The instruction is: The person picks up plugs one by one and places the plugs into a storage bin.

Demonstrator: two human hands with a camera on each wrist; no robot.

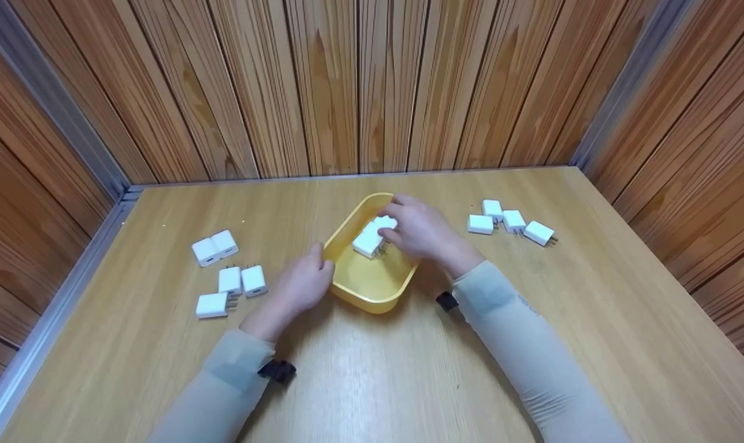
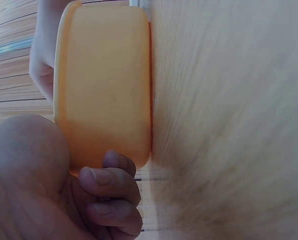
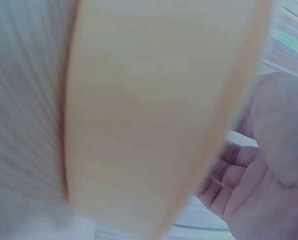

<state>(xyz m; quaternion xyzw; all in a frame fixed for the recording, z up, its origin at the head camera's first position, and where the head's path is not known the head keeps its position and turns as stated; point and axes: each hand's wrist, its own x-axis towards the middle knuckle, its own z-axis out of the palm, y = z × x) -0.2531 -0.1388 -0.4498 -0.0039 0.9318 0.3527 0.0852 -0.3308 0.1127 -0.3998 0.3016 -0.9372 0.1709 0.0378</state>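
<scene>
"Head view: why does the yellow plastic bin (image 1: 372, 303) stand slantwise in the middle of the wooden table (image 1: 372, 381)?"

"Probably so that both hands reach it easily."

"What does the left hand (image 1: 301, 282) do?"

"It is clamped on the bin's left side, with fingers curled at the wall. I think this steadies the bin."

"And the right hand (image 1: 426, 231)?"

"It goes over the right rim. Thumb and fingers come together on the farthest charger (image 1: 385, 223) inside, pinching it, I judge, maybe to keep the row neat. The fingers cover part of it."

"Where are the other chargers?"

"Five white wall chargers (image 1: 212, 306) lie left of the bin and four more chargers (image 1: 538, 234) lie right, each group loose, perhaps to be within reach of the nearer hand. A row of chargers (image 1: 368, 243) sits inside the bin, prongs (image 1: 381, 249) toward its right side. Their exact number I cannot tell."

"Do the wrist views help?"

"Little. Both show the bin's outer wall, which hides the contents; in the right one it is blurred, and that hand's fingertips are hidden."
</scene>
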